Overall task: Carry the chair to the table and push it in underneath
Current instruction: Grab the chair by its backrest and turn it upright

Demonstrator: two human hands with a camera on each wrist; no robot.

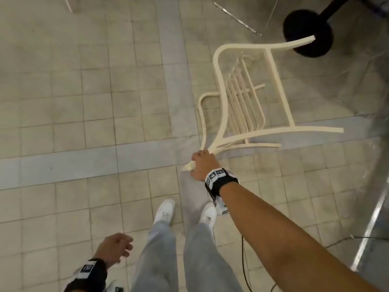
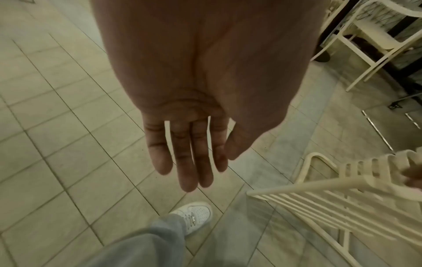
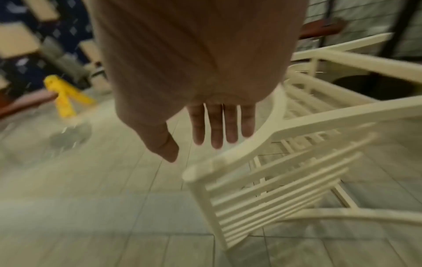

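Note:
The cream slatted chair (image 1: 278,87) leans toward me on the tiled floor, its legs pointing away to the right. My right hand (image 1: 200,163) lies over the top corner of its backrest. In the right wrist view the right hand (image 3: 212,124) has straight, spread fingers, with the chair (image 3: 274,189) just beside the little finger and nothing curled round it. My left hand (image 1: 114,249) hangs empty at my left side. The left wrist view shows the left hand (image 2: 189,153) with relaxed straight fingers, the chair (image 2: 319,204) off to its right. A black round table base (image 1: 307,32) stands just beyond the chair's far leg.
Another cream chair (image 2: 365,36) stands by dark furniture. A yellow floor sign (image 3: 63,97) is off to the left, blurred. A black cable (image 1: 244,260) trails by my right leg. Metal strips (image 1: 237,18) lie on the floor ahead. My white shoes (image 1: 165,209) are just behind the chair.

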